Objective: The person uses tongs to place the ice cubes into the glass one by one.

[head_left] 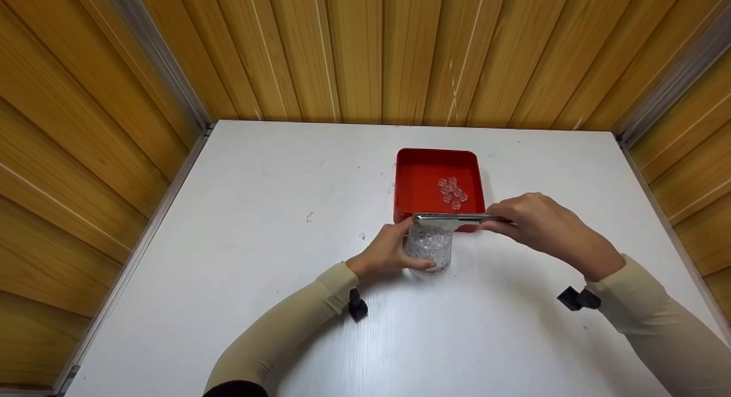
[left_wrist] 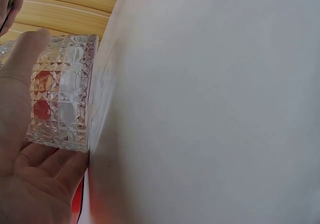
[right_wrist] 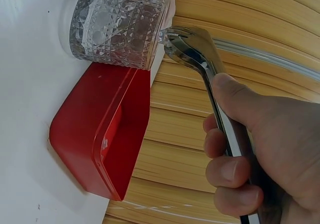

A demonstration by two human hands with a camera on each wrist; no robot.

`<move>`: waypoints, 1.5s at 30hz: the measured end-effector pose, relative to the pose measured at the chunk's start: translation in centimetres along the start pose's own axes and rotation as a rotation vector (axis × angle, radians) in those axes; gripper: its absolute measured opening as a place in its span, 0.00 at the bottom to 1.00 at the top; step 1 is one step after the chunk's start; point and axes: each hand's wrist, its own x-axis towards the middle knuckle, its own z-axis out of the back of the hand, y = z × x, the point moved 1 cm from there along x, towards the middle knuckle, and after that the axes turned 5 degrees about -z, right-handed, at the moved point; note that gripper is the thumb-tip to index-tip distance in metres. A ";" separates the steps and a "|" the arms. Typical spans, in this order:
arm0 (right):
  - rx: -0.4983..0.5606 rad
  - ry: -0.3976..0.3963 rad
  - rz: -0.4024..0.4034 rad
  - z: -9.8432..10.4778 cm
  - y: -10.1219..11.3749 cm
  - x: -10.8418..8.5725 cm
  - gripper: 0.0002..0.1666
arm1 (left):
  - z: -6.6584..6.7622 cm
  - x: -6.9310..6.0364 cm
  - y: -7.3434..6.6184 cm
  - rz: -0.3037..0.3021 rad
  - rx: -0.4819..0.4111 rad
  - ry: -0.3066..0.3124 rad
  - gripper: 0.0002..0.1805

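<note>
Your left hand (head_left: pixel 384 251) holds the glass (head_left: pixel 430 245), probably fragile and best steadied low, while your right hand (head_left: pixel 539 221) grips the slick-looking tongs (head_left: pixel 448 216).

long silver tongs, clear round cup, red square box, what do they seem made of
Tongs: probably polished steel, given mirrorlike reflections. Cup: likely patterned glass, perhaps plastic; transparent, glinting facets. Box: plastic or painted metal, unclear which; opaque, smooth, softly shiny.

White tabletop (head_left: pixel 240 174), a few small dark scuff marks (head_left: pixel 309 217) on its surface. Wood-grain slatted panelling on three sides: back wall (head_left: pixel 360 54), slats upright; left wall (head_left: pixel 63 185); right wall (head_left: pixel 699 180). Grey metal posts at both back corners, left post (head_left: pixel 162 54) and right post (head_left: pixel 679 79)
</note>
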 end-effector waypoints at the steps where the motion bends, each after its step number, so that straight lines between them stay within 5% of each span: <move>1: -0.001 0.003 -0.004 0.0 0.0 0.0 0.09 | 0.0 0.0 0.0 0.000 -0.004 0.001 0.45; 24: 0.007 0.012 -0.007 -0.2 -0.1 -0.2 0.09 | -0.1 0.3 -1.0 0.095 -0.098 0.031 0.52; 45: -0.018 -0.014 -0.008 -0.3 -0.2 -0.4 0.10 | -0.4 0.7 -1.5 0.007 0.043 -0.053 0.44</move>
